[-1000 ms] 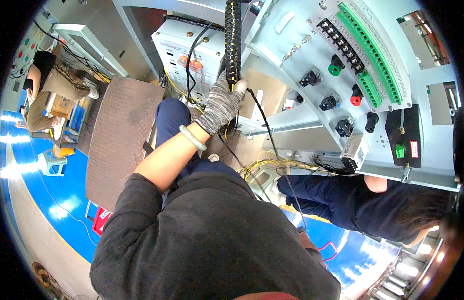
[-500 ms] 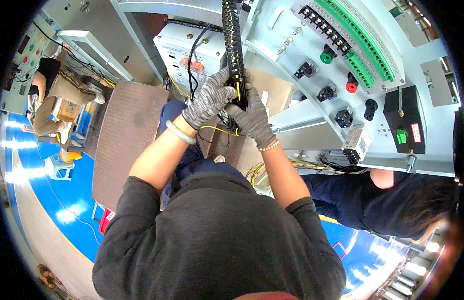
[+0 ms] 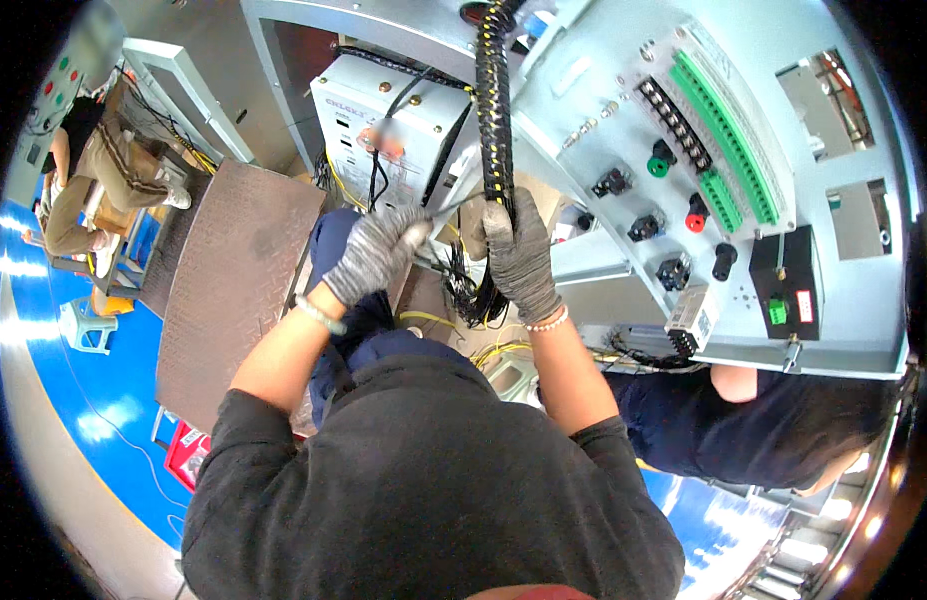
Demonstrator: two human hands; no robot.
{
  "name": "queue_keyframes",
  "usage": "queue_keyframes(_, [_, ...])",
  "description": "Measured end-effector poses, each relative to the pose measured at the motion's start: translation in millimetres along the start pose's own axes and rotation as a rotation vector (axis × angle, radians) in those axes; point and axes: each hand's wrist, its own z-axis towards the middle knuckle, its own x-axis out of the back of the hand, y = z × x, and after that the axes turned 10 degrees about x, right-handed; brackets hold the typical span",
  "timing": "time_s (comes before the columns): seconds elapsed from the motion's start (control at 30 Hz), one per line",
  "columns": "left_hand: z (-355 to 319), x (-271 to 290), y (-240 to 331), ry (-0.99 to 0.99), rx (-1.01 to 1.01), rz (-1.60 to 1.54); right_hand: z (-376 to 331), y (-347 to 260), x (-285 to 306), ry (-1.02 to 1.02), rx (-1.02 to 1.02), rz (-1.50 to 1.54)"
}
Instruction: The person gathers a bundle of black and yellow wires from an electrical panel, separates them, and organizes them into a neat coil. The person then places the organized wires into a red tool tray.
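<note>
A thick black cable bundle (image 3: 494,120) with yellow flecks showing through its spiral wrap hangs down in front of me. My right hand (image 3: 524,255), in a grey knit glove, is closed around its lower end. Loose black wires (image 3: 470,290) spill out below that grip. My left hand (image 3: 378,252), gloved the same, is a closed fist to the left of the bundle. A thin dark strip (image 3: 453,206) runs between this fist and the bundle; I cannot tell whether it is a tie or the end of the wrap.
On the right stands a grey metal panel with green terminal blocks (image 3: 725,140), knobs and a black box (image 3: 786,285). A white equipment box (image 3: 388,120) is behind my left hand. A brown metal plate (image 3: 233,290) lies left. One person (image 3: 753,425) is close right; another sits far left.
My left hand has left the bundle and moved left and down, with the thin strip now stretched between. The right hand still grips the bundle. The whole view has shifted slightly.
</note>
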Motion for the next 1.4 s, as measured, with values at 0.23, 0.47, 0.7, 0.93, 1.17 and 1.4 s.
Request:
queue_keyframes(0.23, [33,33,-38,-0.24,-0.197,0.3,10,-10,-6,-0.025,0.024,-0.447])
queue_keyframes(0.47, [151,85,47,0.412,-0.712,0.176,17,-29,-7,-0.019,-0.032,-0.433])
queue_keyframes(0.7, [238,91,50,0.233,-1.083,0.33,33,-82,9,-0.075,-0.175,-0.622])
queue_keyframes(0.93, [276,82,33,0.156,-0.977,-0.018,80,-132,8,-0.135,-0.053,-0.84])
queue_keyframes(1.17, [279,90,39,0.253,-0.995,0.126,95,-135,8,-0.004,0.004,-0.774])
queue_keyframes(1.4, [264,83,59,0.163,-1.043,0.012,84,-145,18,0.092,-0.175,-0.681])
